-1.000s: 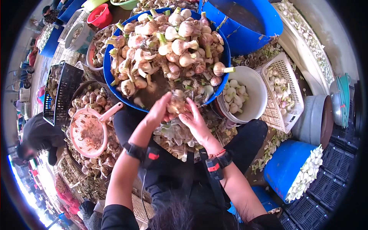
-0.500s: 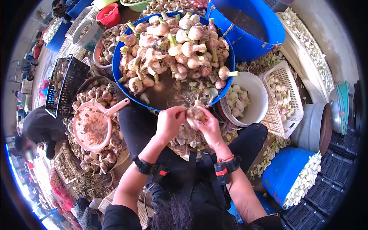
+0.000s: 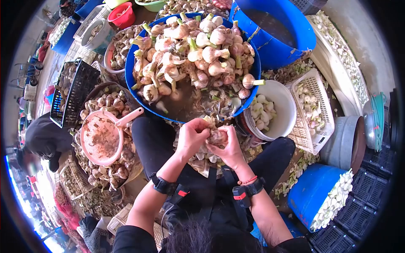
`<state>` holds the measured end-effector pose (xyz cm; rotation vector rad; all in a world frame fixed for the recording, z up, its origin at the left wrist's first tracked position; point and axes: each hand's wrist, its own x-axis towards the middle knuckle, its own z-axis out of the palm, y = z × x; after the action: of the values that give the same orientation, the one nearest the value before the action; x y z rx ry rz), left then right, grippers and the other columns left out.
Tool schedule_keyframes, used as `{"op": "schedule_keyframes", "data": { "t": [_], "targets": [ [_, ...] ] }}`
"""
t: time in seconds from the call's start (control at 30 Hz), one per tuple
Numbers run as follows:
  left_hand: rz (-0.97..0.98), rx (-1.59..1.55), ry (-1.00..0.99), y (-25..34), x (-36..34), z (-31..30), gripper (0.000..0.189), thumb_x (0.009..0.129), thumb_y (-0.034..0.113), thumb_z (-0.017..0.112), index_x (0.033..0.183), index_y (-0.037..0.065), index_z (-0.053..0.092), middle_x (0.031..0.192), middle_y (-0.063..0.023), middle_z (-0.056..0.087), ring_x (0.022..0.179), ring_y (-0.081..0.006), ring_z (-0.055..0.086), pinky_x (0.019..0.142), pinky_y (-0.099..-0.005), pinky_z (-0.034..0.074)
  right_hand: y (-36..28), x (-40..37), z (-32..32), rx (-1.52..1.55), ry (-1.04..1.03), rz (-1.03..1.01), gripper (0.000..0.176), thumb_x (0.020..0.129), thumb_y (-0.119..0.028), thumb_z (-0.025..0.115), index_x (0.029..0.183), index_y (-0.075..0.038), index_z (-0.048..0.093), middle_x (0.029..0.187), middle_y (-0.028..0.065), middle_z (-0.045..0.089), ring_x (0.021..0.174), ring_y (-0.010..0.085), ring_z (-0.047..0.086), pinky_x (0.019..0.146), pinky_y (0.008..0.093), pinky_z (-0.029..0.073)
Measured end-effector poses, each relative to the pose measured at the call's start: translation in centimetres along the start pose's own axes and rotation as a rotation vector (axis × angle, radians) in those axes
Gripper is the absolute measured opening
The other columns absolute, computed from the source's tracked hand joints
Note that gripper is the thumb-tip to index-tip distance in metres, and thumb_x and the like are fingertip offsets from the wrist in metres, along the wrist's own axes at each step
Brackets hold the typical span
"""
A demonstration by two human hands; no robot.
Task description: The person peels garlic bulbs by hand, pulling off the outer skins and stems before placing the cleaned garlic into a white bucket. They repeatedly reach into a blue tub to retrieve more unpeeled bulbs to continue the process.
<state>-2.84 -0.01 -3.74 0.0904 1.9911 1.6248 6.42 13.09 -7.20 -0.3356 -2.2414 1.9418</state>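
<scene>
A garlic bulb (image 3: 217, 136) with dry, purplish-brown skin is held just beyond my lap, between both hands. My right hand (image 3: 230, 149) is closed around its right side and underside. On the left, the thumb and fingers of my left hand (image 3: 193, 137) pinch at the bulb's upper left, where pale skin shows; the exact contact is partly hidden. Right beyond the hands stands a round blue tub (image 3: 129, 69), heaped with unpeeled garlic bulbs (image 3: 211, 50) on trimmed stalks. Loose peelings (image 3: 201, 162) lie beneath my hands.
A white bucket (image 3: 287, 111) of peeled garlic and a cream crate (image 3: 314, 141) stand to the right. A pink strainer (image 3: 87, 145) rests on garlic at left, near a black crate (image 3: 78, 84). A blue barrel (image 3: 306, 189) lies at lower right. Another person (image 3: 46, 135) is at far left.
Both hands have drawn slightly toward me with the garlic bulb. The bulb is turned, showing more purplish skin, and my left hand has shifted a little right along its upper side.
</scene>
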Motion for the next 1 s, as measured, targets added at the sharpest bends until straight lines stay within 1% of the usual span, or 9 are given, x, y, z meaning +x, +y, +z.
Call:
{"op": "schedule_keyframes", "data": {
  "t": [0.17, 0.27, 0.3, 0.37, 0.57, 0.67, 0.73, 0.9, 1.0],
  "targets": [
    [0.101, 0.249, 0.388, -4.4, 3.7, -2.6, 0.013, 0.077, 0.004, 0.062, 0.088, 0.003, 0.067, 0.072, -0.0071, 0.066, 0.061, -0.0100, 0.059, 0.058, -0.0252, 0.047, -0.7, -0.2, -0.8, 0.829, 0.073, 0.508, 0.027, 0.087, -0.016, 0.052, 0.111, -0.006, 0.045, 0.095, 0.0067, 0.058, 0.084, 0.0127, 0.058, 0.074, 0.0264, 0.049],
    [0.313, 0.480, 0.307, -4.4, 2.3, -2.0, 0.021, 0.077, 0.009, 0.064, 0.097, 0.000, 0.065, 0.086, -0.0116, 0.066, 0.073, -0.0133, 0.060, 0.067, -0.0259, 0.048, -0.6, -0.5, -0.7, 1.039, 0.102, 0.492, 0.029, 0.089, -0.021, 0.047, 0.113, -0.006, 0.045, 0.099, 0.0076, 0.057, 0.091, 0.0173, 0.058, 0.082, 0.0323, 0.048],
    [0.373, 0.430, 0.239, -3.2, 1.2, -1.2, 0.024, 0.078, 0.010, 0.065, 0.099, -0.001, 0.064, 0.089, -0.0118, 0.065, 0.076, -0.0135, 0.060, 0.070, -0.0259, 0.047, -0.6, -0.4, -0.6, 1.042, 0.100, 0.494, 0.029, 0.089, -0.021, 0.047, 0.113, -0.006, 0.045, 0.099, 0.0076, 0.057, 0.091, 0.0173, 0.058, 0.082, 0.0323, 0.048],
    [-0.066, -0.101, -0.098, -0.7, -0.5, -0.3, 0.031, 0.076, 0.017, 0.068, 0.098, -0.004, 0.063, 0.082, -0.0059, 0.065, 0.074, -0.0094, 0.058, 0.067, -0.0241, 0.047, -0.5, -0.3, -0.2, 0.859, -0.023, 0.399, 0.034, 0.089, -0.022, 0.045, 0.119, -0.006, 0.042, 0.105, 0.0074, 0.055, 0.097, 0.0168, 0.055, 0.085, 0.0330, 0.046],
    [-0.035, 0.153, 0.005, -0.5, -0.3, 0.1, 0.017, 0.077, 0.009, 0.062, 0.087, -0.005, 0.065, 0.067, -0.0025, 0.063, 0.062, -0.0063, 0.057, 0.059, -0.0224, 0.046, -0.5, -0.5, 1.1, 0.428, 0.018, 0.111, 0.055, 0.075, -0.006, 0.073, 0.120, -0.003, 0.040, 0.110, 0.0029, 0.036, 0.101, 0.0128, 0.050, 0.090, 0.0300, 0.044],
    [-0.034, 0.093, -0.022, -1.7, 0.0, -0.1, 0.012, 0.079, 0.006, 0.059, 0.083, -0.003, 0.065, 0.070, -0.0033, 0.064, 0.062, -0.0067, 0.057, 0.057, -0.0219, 0.046, -1.4, -0.5, 0.4, 0.623, -0.003, 0.303, 0.051, 0.078, -0.008, 0.071, 0.120, -0.002, 0.043, 0.110, 0.0047, 0.045, 0.096, 0.0120, 0.053, 0.083, 0.0251, 0.047],
    [-0.235, -0.425, -0.108, -2.1, 0.0, -0.1, 0.009, 0.082, 0.005, 0.059, 0.086, -0.002, 0.062, 0.072, -0.0024, 0.061, 0.059, -0.0070, 0.056, 0.057, -0.0198, 0.047, -1.1, -0.6, 0.1, 0.704, 0.002, 0.367, 0.049, 0.079, -0.009, 0.068, 0.120, -0.003, 0.043, 0.109, 0.0048, 0.048, 0.095, 0.0113, 0.053, 0.082, 0.0246, 0.046],
    [-0.115, -0.135, -0.185, -0.3, -1.0, 0.6, 0.017, 0.085, 0.016, 0.065, 0.088, 0.003, 0.055, 0.072, 0.0007, 0.056, 0.056, -0.0040, 0.051, 0.049, -0.0180, 0.042, -0.4, -1.0, 0.9, 0.636, 0.070, 0.296, 0.040, 0.082, -0.011, 0.062, 0.117, -0.006, 0.042, 0.097, 0.0022, 0.051, 0.083, 0.0091, 0.052, 0.078, 0.0248, 0.045],
    [-0.200, -0.404, -0.280, -0.4, -1.2, 0.5, 0.015, 0.084, 0.013, 0.065, 0.088, 0.003, 0.055, 0.071, 0.0014, 0.056, 0.055, -0.0038, 0.049, 0.047, -0.0175, 0.040, -1.3, -0.5, 0.3, 0.817, 0.056, 0.489, 0.036, 0.085, -0.027, 0.058, 0.112, -0.008, 0.044, 0.092, 0.0048, 0.053, 0.076, 0.0129, 0.056, 0.073, 0.0273, 0.048]
  ]
}}
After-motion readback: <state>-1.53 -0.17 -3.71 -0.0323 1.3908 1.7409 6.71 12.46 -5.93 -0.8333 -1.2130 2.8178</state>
